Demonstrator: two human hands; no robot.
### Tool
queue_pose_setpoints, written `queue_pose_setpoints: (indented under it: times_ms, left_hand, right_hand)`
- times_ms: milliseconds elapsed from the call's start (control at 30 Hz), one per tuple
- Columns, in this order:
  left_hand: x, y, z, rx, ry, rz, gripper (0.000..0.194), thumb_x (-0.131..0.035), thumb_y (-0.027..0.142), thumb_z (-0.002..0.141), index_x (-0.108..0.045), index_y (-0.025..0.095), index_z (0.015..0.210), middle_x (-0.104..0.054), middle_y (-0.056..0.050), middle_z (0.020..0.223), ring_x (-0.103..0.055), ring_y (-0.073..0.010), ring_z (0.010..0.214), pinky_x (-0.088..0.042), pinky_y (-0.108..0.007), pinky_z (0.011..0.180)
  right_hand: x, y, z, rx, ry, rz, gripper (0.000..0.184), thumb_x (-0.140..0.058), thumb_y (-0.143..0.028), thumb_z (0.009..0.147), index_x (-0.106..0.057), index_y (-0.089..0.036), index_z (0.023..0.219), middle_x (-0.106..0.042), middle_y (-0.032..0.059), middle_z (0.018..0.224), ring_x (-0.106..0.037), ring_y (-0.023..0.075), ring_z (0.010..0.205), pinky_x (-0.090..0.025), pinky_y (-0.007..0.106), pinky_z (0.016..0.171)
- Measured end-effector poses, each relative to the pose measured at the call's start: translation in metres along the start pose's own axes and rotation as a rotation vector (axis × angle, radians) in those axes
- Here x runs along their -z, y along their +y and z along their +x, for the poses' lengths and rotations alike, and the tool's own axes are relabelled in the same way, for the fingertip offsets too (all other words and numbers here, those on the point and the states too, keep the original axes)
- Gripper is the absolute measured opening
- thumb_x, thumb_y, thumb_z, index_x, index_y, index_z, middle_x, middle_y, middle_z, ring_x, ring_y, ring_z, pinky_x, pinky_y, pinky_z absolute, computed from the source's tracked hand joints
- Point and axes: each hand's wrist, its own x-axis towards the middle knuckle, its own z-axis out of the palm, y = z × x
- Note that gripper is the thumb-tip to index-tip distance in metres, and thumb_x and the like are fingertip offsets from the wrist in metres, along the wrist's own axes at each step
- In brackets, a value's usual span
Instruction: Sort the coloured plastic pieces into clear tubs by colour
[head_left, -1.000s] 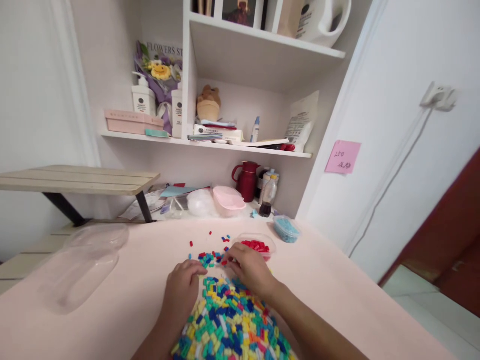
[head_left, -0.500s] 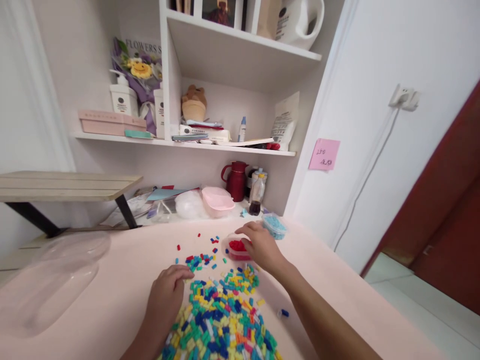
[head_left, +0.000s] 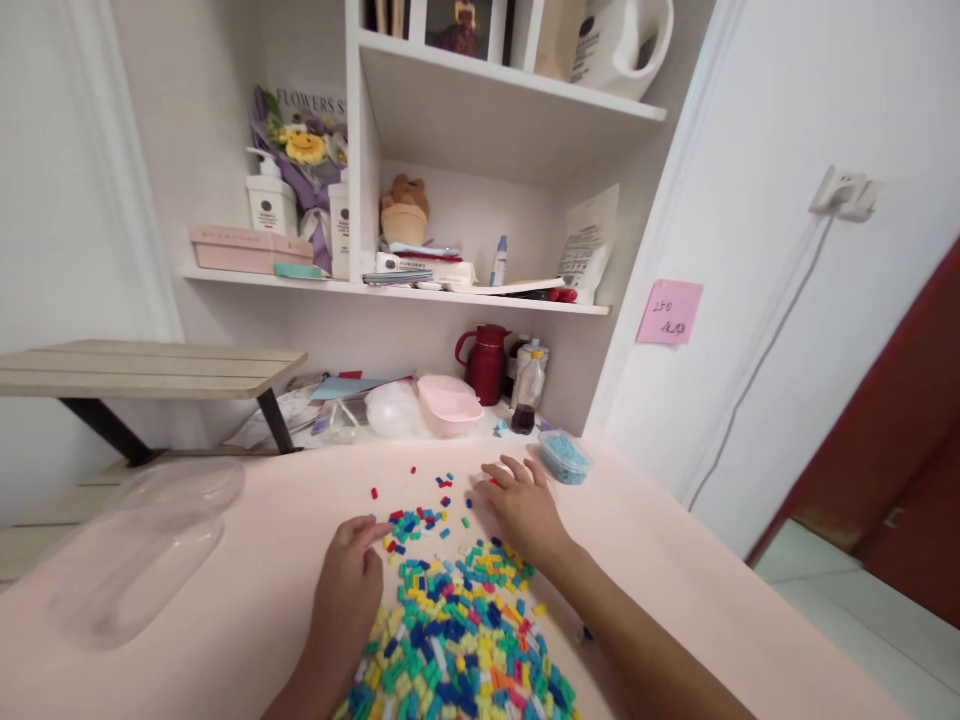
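A wide heap of small coloured bricks lies on the pink tabletop, in blue, green, yellow, white and other colours. At its upper left edge, my left hand has its index finger stretched out to a small cluster of bricks. Nothing shows in that hand. My right hand spreads its fingers over the small tub of red bricks, covering nearly all of it. Whether those fingers touch the red bricks I cannot tell. A few loose red bricks lie beyond the cluster.
A clear tub of light blue bricks stands right of my right hand. Clear plastic containers lie at the left. Behind the table are a pink container, a red jug and a bottle of dark liquid.
My right hand has moved left and spread over the red-brick tub, hiding it. My left index finger has straightened toward the cluster. The whole view has shifted slightly.
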Motion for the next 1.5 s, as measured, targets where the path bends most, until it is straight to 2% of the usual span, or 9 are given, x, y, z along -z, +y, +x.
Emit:
queue_pose_setpoints:
  times_ms: [200,333,467,567,667,800,933,1167,1500]
  left_hand:
    - [-0.001,0.010,-0.004,-0.045,-0.136,0.251,0.052,-0.039,0.007,0.083,-0.067,0.019,0.124,-0.061,-0.012,0.134,-0.056,-0.0253,0.125,-0.043,-0.044,0.107]
    - [0.001,0.020,-0.012,-0.093,-0.261,0.412,0.063,-0.039,0.002,0.080,-0.057,0.021,0.137,-0.054,-0.010,0.146,-0.046,-0.0243,0.136,-0.035,-0.045,0.111]
    - [0.002,0.023,-0.015,-0.190,-0.338,0.406,0.066,-0.039,0.001,0.078,-0.058,0.027,0.136,-0.054,-0.005,0.147,-0.044,-0.0243,0.138,-0.032,-0.048,0.111]
    - [0.003,0.018,-0.011,-0.193,-0.282,0.283,0.065,-0.040,-0.001,0.075,-0.066,0.031,0.125,-0.058,-0.003,0.142,-0.048,-0.0233,0.134,-0.037,-0.048,0.109]
    - [0.004,0.011,-0.006,-0.102,-0.125,0.123,0.057,-0.037,0.000,0.074,-0.074,0.025,0.109,-0.064,-0.005,0.129,-0.057,-0.0201,0.123,-0.043,-0.040,0.108]
    - [0.007,0.009,-0.004,0.041,0.058,0.044,0.045,-0.036,0.004,0.077,-0.074,0.019,0.094,-0.066,-0.008,0.113,-0.062,-0.0197,0.113,-0.048,-0.035,0.102]
    - [0.007,0.010,-0.005,-0.034,0.001,0.090,0.038,-0.040,0.004,0.076,-0.073,0.019,0.087,-0.066,-0.008,0.103,-0.063,-0.0214,0.104,-0.049,-0.037,0.099]
    - [0.005,0.009,-0.006,-0.123,-0.090,0.250,0.041,-0.043,0.005,0.080,-0.075,0.021,0.101,-0.068,-0.009,0.105,-0.059,-0.0241,0.103,-0.046,-0.039,0.095]
    - [0.010,0.020,-0.007,-0.074,-0.166,0.390,0.043,-0.044,0.005,0.083,-0.071,0.021,0.112,-0.068,-0.009,0.110,-0.057,-0.0235,0.106,-0.042,-0.036,0.093]
  right_hand:
    - [0.000,-0.013,0.000,-0.091,0.133,0.159,0.049,-0.047,-0.008,0.090,-0.057,-0.025,0.135,-0.052,0.0110,0.144,-0.042,0.0312,0.134,-0.031,0.053,0.110]
    - [-0.002,-0.043,0.001,0.027,0.044,0.496,0.048,-0.045,-0.012,0.092,-0.053,-0.021,0.138,-0.058,0.0104,0.137,-0.053,0.0222,0.123,-0.041,0.038,0.104]
    - [-0.004,-0.061,-0.004,0.186,-0.077,0.515,0.044,-0.046,-0.019,0.095,-0.052,-0.024,0.139,-0.057,0.0087,0.139,-0.049,0.0240,0.127,-0.038,0.041,0.106]
    - [0.000,-0.061,-0.006,0.190,-0.129,0.471,0.035,-0.046,-0.019,0.096,-0.063,-0.026,0.126,-0.066,0.0069,0.125,-0.055,0.0234,0.118,-0.041,0.040,0.100]
    - [0.004,-0.054,-0.005,0.124,-0.143,0.511,0.028,-0.047,-0.016,0.095,-0.071,-0.024,0.107,-0.070,0.0057,0.108,-0.061,0.0198,0.105,-0.045,0.032,0.092]
    - [0.004,-0.050,-0.005,0.012,-0.081,0.565,0.028,-0.048,-0.018,0.095,-0.070,-0.024,0.110,-0.069,0.0054,0.107,-0.064,0.0182,0.099,-0.047,0.027,0.087]
    - [0.000,-0.053,-0.007,-0.005,-0.095,0.550,0.028,-0.050,-0.019,0.094,-0.071,-0.026,0.111,-0.070,0.0041,0.107,-0.065,0.0187,0.099,-0.047,0.027,0.086]
    - [0.001,-0.046,-0.005,0.007,-0.190,0.598,0.025,-0.051,-0.025,0.096,-0.074,-0.027,0.107,-0.071,0.0040,0.107,-0.065,0.0185,0.100,-0.046,0.027,0.088]
    - [0.001,-0.043,-0.004,0.038,-0.224,0.622,0.031,-0.054,-0.012,0.088,-0.075,-0.027,0.105,-0.071,0.0040,0.109,-0.066,0.0182,0.101,-0.047,0.027,0.090]
